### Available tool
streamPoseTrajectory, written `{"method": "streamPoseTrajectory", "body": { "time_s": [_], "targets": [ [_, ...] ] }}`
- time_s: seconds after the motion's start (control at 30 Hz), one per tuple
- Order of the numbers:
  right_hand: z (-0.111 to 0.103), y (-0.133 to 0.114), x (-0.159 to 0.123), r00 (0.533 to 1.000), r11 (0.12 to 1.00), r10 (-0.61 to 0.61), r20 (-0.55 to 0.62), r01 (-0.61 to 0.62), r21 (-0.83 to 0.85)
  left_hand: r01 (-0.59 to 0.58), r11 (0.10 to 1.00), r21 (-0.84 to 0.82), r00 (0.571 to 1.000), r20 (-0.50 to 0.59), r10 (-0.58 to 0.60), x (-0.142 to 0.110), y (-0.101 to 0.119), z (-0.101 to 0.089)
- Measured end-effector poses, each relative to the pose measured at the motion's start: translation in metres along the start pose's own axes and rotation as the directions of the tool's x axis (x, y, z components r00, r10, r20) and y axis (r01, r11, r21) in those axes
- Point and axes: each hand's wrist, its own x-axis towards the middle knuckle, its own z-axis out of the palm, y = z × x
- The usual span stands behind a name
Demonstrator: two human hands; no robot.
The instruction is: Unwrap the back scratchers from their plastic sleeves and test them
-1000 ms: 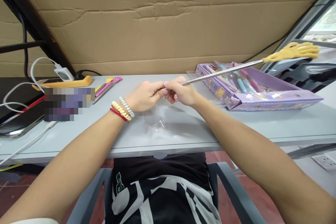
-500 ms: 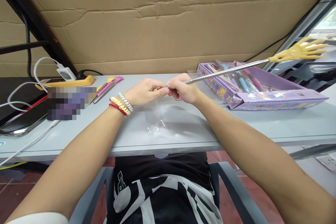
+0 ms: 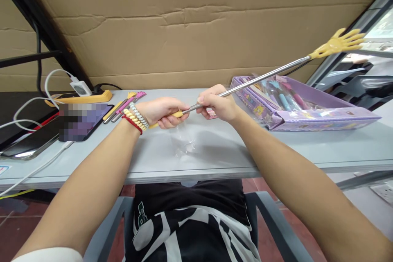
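Note:
A telescopic back scratcher (image 3: 267, 75), with a steel rod and a yellow hand-shaped head, slants up to the right across the desk. Its yellow handle end lies in my left hand (image 3: 164, 113), whose fingers are wrapped round it. Farther up, my right hand (image 3: 219, 103) grips the metal rod. Part of a small pink item (image 3: 211, 113) shows beneath the right hand; what it is, I cannot make out. A clear plastic wrapper (image 3: 184, 145) lies on the desk below my hands.
To the right stands an open purple box (image 3: 328, 120) holding wrapped pens. Two more back scratchers, yellow (image 3: 118, 107) and pink (image 3: 130, 104), lie at left. Beyond them are a phone (image 3: 89, 125), a yellow power strip (image 3: 102, 97) and white cables. Cardboard (image 3: 196, 41) walls the back.
My left hand has drawn back to the left, uncovering the yellow handle and more of the rod. The scratcher's head has shifted left and upward. The right hand has stayed nearly in place.

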Motion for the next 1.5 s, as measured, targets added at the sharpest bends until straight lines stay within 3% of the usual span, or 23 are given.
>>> {"method": "streamPoseTrajectory", "body": {
  "time_s": [0.13, 0.27, 0.37, 0.5, 0.67, 1.0, 1.1, 1.33, 1.4, 1.5],
  "targets": [
    [-0.003, 0.004, 0.0, 1.0, 1.0, 0.016, -0.02, -0.016, -0.013, -0.085, 0.994, 0.07, 0.995, -0.046, 0.088, -0.003, -0.001, -0.003],
    [-0.007, 0.009, 0.002, 0.995, 0.996, 0.076, -0.066, -0.079, -0.043, -0.163, 0.943, 0.289, 0.966, -0.147, 0.212, -0.001, -0.002, -0.004],
    [-0.009, 0.01, 0.005, 0.992, 0.997, 0.075, -0.102, -0.076, -0.007, -0.209, 0.843, 0.495, 0.911, -0.215, 0.352, 0.002, -0.001, -0.002],
    [-0.012, 0.012, 0.006, 0.993, 0.999, 0.038, -0.116, -0.036, 0.02, -0.255, 0.66, 0.707, 0.793, -0.238, 0.561, 0.009, -0.002, 0.001],
    [-0.013, 0.013, 0.005, 0.989, 1.0, 0.013, -0.15, -0.011, 0.016, -0.172, 0.49, 0.855, 0.704, -0.241, 0.668, 0.014, -0.007, 0.0],
    [-0.003, 0.009, 0.003, 0.971, 1.0, 0.001, -0.237, 0.0, 0.005, -0.011, 0.369, 0.929, 0.616, -0.284, 0.735, 0.012, -0.008, -0.002],
    [-0.002, 0.008, 0.002, 0.97, 1.0, 0.024, -0.242, -0.021, 0.015, 0.014, 0.395, 0.919, 0.613, -0.319, 0.723, 0.011, -0.008, -0.002],
    [-0.01, 0.009, 0.004, 0.98, 0.998, 0.061, -0.189, -0.06, 0.01, -0.095, 0.507, 0.857, 0.721, -0.292, 0.628, 0.009, -0.008, -0.002],
    [-0.012, 0.01, 0.005, 0.981, 0.998, 0.064, -0.183, -0.064, 0.005, -0.106, 0.521, 0.847, 0.723, -0.294, 0.625, 0.009, -0.01, -0.003],
    [-0.016, 0.012, 0.005, 0.986, 0.996, 0.085, -0.146, -0.086, -0.001, -0.121, 0.488, 0.864, 0.692, -0.279, 0.666, 0.011, -0.015, -0.006]
  ]
}}
